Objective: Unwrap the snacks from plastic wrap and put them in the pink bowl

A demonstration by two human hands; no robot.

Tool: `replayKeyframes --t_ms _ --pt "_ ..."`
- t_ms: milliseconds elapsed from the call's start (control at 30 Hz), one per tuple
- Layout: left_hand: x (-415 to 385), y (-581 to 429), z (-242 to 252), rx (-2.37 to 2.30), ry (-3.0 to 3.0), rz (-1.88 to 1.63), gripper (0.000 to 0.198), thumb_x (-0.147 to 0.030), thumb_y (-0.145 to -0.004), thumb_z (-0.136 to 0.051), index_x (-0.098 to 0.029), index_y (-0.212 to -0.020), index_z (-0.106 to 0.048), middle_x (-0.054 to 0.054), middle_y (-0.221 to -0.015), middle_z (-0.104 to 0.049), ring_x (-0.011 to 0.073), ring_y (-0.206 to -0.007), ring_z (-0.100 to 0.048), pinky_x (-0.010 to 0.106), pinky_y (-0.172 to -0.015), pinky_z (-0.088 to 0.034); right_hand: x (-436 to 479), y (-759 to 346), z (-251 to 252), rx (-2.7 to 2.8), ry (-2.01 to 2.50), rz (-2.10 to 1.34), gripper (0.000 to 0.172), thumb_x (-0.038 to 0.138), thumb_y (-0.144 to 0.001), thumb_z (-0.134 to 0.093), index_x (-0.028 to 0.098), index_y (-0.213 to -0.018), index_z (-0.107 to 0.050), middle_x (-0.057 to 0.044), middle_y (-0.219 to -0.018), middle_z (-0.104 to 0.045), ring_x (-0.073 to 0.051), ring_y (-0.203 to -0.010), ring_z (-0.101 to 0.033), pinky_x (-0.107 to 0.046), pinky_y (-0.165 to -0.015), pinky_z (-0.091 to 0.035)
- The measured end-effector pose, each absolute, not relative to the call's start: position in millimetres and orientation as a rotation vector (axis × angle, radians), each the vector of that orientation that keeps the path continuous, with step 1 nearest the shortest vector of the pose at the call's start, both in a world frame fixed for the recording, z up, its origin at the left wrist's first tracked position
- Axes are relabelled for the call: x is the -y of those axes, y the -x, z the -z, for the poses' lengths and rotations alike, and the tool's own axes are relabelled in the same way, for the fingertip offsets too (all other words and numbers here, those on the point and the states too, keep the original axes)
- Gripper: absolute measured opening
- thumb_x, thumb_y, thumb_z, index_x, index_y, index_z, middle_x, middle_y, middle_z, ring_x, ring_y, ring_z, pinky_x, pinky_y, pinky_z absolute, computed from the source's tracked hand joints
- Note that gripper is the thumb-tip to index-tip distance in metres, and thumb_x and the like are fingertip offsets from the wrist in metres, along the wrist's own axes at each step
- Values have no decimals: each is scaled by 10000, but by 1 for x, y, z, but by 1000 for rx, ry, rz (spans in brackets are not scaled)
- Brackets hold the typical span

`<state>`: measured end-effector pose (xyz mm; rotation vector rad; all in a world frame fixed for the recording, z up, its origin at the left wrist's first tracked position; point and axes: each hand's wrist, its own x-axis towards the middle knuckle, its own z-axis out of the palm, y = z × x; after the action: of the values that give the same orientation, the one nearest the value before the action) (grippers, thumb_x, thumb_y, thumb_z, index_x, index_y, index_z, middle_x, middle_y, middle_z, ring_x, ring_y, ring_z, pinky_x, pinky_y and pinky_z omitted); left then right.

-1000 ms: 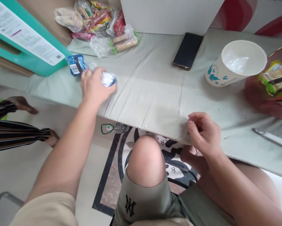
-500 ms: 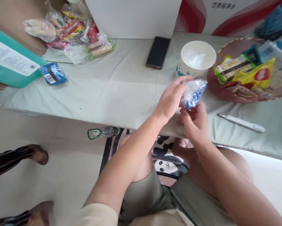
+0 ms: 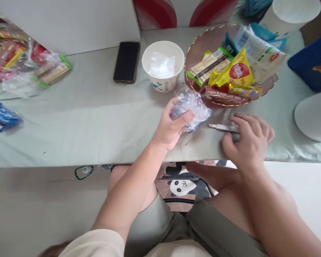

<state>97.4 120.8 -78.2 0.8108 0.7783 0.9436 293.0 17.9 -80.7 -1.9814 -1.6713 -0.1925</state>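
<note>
My left hand point(image 3: 171, 125) is closed on a packet in crinkled clear plastic with blue on it point(image 3: 194, 110), held over the table in front of the paper bowl. To the right, my right hand point(image 3: 248, 139) comes down over a slim white utility knife point(image 3: 222, 127) lying on the cloth. Its fingers are apart and curved, and the hand hides the knife's right end. Whether the fingertips touch the knife I cannot tell. The white paper bowl point(image 3: 163, 81) holds clear plastic wrapping point(image 3: 162, 65).
A pink glass bowl point(image 3: 196, 43) with a gold rim holds several snacks. A phone point(image 3: 126, 61) lies left of the paper bowl. Wrapped snacks point(image 3: 18, 60) and a blue packet point(image 3: 3, 117) are at far left. A white tub point(image 3: 312, 116) and a blue box point(image 3: 314, 60) stand at right.
My right hand has left the plastic-wrapped packet and moved right, over the utility knife. My left hand alone now holds the packet. The camera view has shifted to the right.
</note>
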Motion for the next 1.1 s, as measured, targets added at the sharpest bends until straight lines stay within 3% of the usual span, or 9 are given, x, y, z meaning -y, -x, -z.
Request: replayKeyframes --t_ms 67,200,367,567,633,800,933,1100 --pt "-120 -99 80 -783 -803 -927 624 -513 -663 -912 -346 -1172 -593 -12 -1079 -696 175 -893 -697 286 -683 -578 -21 -296 80 1702 2061 93 251 227 -856 -583 249 -1080 -694 -114 -1254 -733 -377 -1215 -638 -610 -1065 -407" --pt "-119 -95 84 -788 -841 -907 579 -516 -709 -879 -360 -1198 -610 -12 -1051 -679 162 -860 -677 274 -673 -564 -27 -290 79 1688 2104 -1 198 347 -975 -540 242 -1044 -693 -110 -1133 -757 -324 -1072 -671 -528 -1000 -429" --pt "-119 -80 85 -843 -997 -901 543 -585 -803 -787 -388 -1275 -603 8 -1112 -690 176 -846 -686 292 -652 -559 -23 -275 78 1562 1975 -73 246 392 -977 -529 230 -1109 -658 -84 -875 -706 -247 -778 -646 -390 -740 -483" --pt "-112 -72 85 -862 -1286 -1019 532 -643 -869 -721 -317 -1285 -661 39 -1296 -710 245 -1162 -691 338 -943 -571 -15 -247 67 1330 1548 -975 361 512 -1041 -406 239 -1008 -640 16 -680 -582 -137 -522 -488 -294 -529 -397" --pt "-110 -74 86 -883 -1367 -1038 554 -674 -874 -697 -269 -1253 -692 56 -1283 -732 257 -1185 -691 353 -994 -558 -16 -238 62 1267 1467 -1125 376 519 -1036 -408 230 -958 -636 21 -669 -571 -125 -524 -477 -281 -521 -383" --pt "-105 -76 84 -945 -1494 -1073 595 -691 -952 -565 -187 -1216 -740 94 -1201 -778 235 -1119 -720 333 -961 -569 -23 -225 57 1268 1653 -1102 285 434 -966 -527 207 -822 -623 8 -686 -581 -122 -586 -499 -279 -558 -373" --pt "-98 -70 78 -990 -1555 -1120 561 -647 -983 -542 -189 -1234 -746 83 -1152 -795 202 -1035 -732 301 -907 -578 -25 -225 54 1310 1660 -1154 323 443 -949 -523 202 -747 -595 14 -643 -543 -119 -575 -484 -284 -561 -360" --pt "-106 -60 83 -1011 -1428 -1239 514 -673 -953 -574 -230 -1143 -755 62 -1101 -781 211 -1091 -730 298 -903 -586 -23 -230 49 1421 1656 -1197 357 480 -949 -510 192 -772 -627 14 -645 -545 -124 -587 -491 -282 -563 -361"
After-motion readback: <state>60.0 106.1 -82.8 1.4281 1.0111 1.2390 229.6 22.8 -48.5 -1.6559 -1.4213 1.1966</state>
